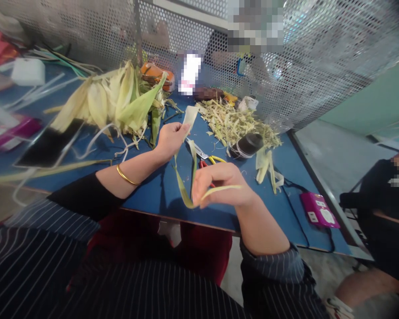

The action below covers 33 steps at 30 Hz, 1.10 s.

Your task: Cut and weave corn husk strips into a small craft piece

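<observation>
A pale corn husk strip (190, 116) is pinched in my left hand (170, 141), its broad end standing up past the thumb. Below that hand, narrow greenish husk (183, 191) hangs in a loop over the table's front part. Fingertips of my right hand (217, 181) close on the lower part of the husk, and a thin end sticks out to the right across the hand. Whether it is all one strip I cannot tell. Scissors (202, 153) with one red and one yellow handle lie between the hands, partly hidden by the right one.
Whole corn husks (101, 102) are heaped at the back left, with a dark phone-like slab (49, 146) beside them. Shredded husk (239, 122) and a black thread spool (247, 145) lie right. A magenta power strip (319, 210) sits far right, near another person (382, 212). Perforated metal screen (182, 26) stands behind.
</observation>
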### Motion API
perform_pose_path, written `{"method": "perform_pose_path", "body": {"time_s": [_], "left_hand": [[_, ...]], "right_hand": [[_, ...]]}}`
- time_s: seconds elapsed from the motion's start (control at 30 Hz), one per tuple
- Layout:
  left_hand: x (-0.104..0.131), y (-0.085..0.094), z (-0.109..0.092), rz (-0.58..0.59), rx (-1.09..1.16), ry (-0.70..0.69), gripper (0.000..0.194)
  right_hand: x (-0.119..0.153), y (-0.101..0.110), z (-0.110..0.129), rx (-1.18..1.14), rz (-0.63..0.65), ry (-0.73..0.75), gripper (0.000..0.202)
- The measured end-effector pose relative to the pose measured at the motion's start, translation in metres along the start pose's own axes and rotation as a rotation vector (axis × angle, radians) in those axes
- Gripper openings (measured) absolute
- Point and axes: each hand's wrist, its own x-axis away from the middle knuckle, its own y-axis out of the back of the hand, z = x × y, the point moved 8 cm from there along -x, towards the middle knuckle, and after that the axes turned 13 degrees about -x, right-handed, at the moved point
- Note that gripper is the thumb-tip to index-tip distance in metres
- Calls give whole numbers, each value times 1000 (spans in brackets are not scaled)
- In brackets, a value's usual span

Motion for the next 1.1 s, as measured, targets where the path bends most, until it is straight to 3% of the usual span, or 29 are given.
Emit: {"method": "perform_pose_path", "body": {"time_s": [0.13, 0.23, 0.3, 0.43, 0.53, 0.7, 0.83, 0.93, 1.1], "left_hand": [[-3, 1, 3, 1, 11, 32, 40], [-3, 1, 5, 5, 28, 46, 39], [-1, -2, 4, 30, 48, 42, 39], [5, -2, -5, 61, 65, 9, 37], [9, 0, -10, 65, 78, 16, 35], [12, -1, -12, 92, 127, 33, 33], [18, -6, -17, 154, 139, 26, 33], [26, -12, -27, 225, 121, -42, 35], [40, -24, -42, 362, 53, -152, 37]], "right_hand": [[15, -13, -4, -228, 293, -125, 33], [20, -5, -5, -276, 307, -126, 41], [15, 12, -9, -262, 130, -120, 41], [8, 59, -19, -34, -434, -112, 28], [10, 81, -32, 145, -673, -172, 23], [16, 104, -51, 462, -765, -294, 15], [21, 113, -35, 753, -910, -154, 30], [23, 114, -28, 564, -977, -14, 32], [31, 119, -25, 264, -1097, 88, 20]]}}
